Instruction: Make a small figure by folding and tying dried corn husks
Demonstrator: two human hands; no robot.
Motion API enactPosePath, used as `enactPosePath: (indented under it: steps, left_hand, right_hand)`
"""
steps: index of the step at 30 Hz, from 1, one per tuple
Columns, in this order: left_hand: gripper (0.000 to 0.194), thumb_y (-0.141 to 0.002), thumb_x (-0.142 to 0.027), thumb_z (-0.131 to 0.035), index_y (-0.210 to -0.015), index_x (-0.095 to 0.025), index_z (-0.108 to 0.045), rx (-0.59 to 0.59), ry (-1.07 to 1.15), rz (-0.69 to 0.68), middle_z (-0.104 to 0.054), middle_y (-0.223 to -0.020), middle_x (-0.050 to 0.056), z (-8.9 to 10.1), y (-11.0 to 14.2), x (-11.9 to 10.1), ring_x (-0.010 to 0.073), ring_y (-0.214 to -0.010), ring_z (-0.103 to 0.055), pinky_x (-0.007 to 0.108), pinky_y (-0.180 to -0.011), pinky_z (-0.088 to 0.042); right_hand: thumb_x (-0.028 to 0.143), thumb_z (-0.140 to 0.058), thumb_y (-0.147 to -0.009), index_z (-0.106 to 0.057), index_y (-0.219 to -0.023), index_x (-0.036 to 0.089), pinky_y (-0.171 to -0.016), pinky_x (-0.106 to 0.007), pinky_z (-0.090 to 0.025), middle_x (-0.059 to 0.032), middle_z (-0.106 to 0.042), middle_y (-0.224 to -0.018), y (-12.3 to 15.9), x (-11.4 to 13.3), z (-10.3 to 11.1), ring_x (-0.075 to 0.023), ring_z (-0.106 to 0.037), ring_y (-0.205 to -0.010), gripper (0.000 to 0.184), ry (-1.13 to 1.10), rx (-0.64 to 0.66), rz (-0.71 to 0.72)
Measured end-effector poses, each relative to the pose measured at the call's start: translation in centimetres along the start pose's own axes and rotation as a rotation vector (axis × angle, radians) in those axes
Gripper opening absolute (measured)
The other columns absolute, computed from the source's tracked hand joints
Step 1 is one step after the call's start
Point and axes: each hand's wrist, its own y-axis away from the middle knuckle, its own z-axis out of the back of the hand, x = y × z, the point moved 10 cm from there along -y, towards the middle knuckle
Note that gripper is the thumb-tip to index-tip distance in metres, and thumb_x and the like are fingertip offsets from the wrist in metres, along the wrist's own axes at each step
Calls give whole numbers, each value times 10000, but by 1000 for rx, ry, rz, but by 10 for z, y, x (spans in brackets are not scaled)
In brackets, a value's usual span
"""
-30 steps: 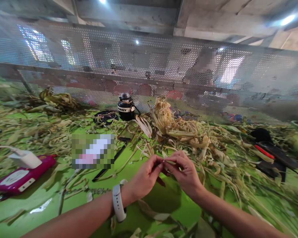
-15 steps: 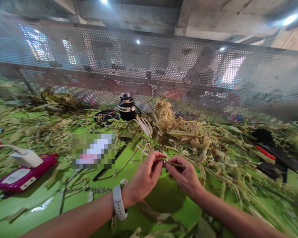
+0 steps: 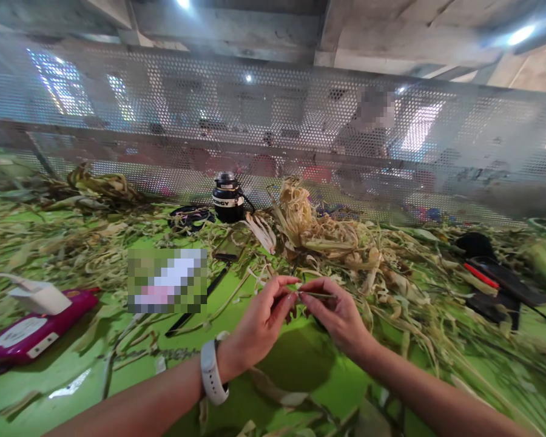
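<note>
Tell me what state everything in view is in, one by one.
Left hand: pinched at the strip's end
Right hand: pinched on the strip
Thin strip: held between both hands
Wristband: fastened on the left wrist
Bottle: upright, lid on
White charger: plugged into the power strip
Power strip: lying flat
Husks: loose, scattered
</note>
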Motion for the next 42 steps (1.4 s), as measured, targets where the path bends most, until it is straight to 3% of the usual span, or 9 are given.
enactPosePath:
  steps: [4, 8, 10, 15, 20, 24, 28, 36, 42]
  left_hand:
    - [156, -915, -294, -429, -1018, -189, -483, -7, 24, -30, -540, -804, 6, 0, -1, -1, 117, -669, -476, 232, -621, -415]
    - [134, -926, -271, -393, -1009, -191, -463, -6, -10, -81, -496, -784, -7, 1, 0, -4, 112, -660, -452, 227, -620, -416]
    - [151, -932, -268, -375, -1040, -194, -450, -6, -41, -106, -506, -811, 2, 2, 0, -5, 117, -682, -462, 234, -637, -423]
    - [192, -945, -258, -340, -1103, -194, -429, 4, -163, -192, -556, -962, 51, 2, 0, -11, 149, -860, -525, 277, -784, -433]
    - [208, -948, -252, -329, -1103, -181, -448, 12, -229, -208, -573, -994, 64, 0, -1, -12, 159, -902, -545, 285, -817, -433]
    - [219, -950, -259, -331, -1128, -182, -433, 41, -192, -179, -587, -985, 59, -1, -1, -11, 157, -908, -552, 279, -812, -439]
    - [223, -948, -255, -341, -1149, -187, -409, 82, -149, -178, -581, -1000, 61, -4, 0, -11, 155, -913, -553, 277, -807, -444]
    - [239, -946, -305, -335, -1111, -179, -455, 68, -176, -134, -581, -911, 48, -4, 1, -6, 154, -801, -539, 268, -705, -444]
    - [238, -940, -309, -356, -1124, -177, -426, 70, -124, -118, -576, -842, 26, -3, -3, -5, 132, -704, -512, 251, -660, -434]
  right_hand:
    - [422, -621, -783, -622, -801, 155, -513, -225, -493, -12, -617, -672, -1, 0, 2, -113, -574, -547, 267, 68, -1, 46]
    - [331, -595, -830, -653, -811, 167, -568, -230, -473, -23, -626, -678, 3, 24, 1, -126, -574, -608, 175, 378, -26, 303]
    - [304, -608, -829, -652, -860, 175, -602, -231, -468, -30, -641, -728, 5, 32, -2, -134, -585, -654, 139, 469, -15, 362]
    - [298, -540, -882, -642, -811, 178, -579, -209, -432, -18, -644, -696, 3, 31, -6, -126, -582, -621, 172, 555, 36, 315]
    - [338, -430, -931, -579, -809, 173, -543, -218, -391, 2, -578, -608, 3, 22, -12, -118, -526, -541, 253, 623, 104, 246]
    - [430, -556, -849, -531, -833, 181, -496, -203, -368, 35, -537, -597, 1, 5, -16, -104, -489, -514, 251, 485, 192, 120]
    - [430, -530, -863, -526, -731, 183, -476, -190, -375, 34, -564, -555, 1, -3, -18, -95, -509, -483, 281, 328, 233, 33]
    - [406, -316, -951, -528, -699, 196, -566, -225, -434, -32, -685, -592, 6, 4, -21, -135, -619, -536, 390, 522, 242, 73]
    - [426, -339, -934, -517, -860, 202, -569, -244, -428, -29, -683, -642, 2, 4, -15, -156, -626, -568, 296, 623, 205, 68]
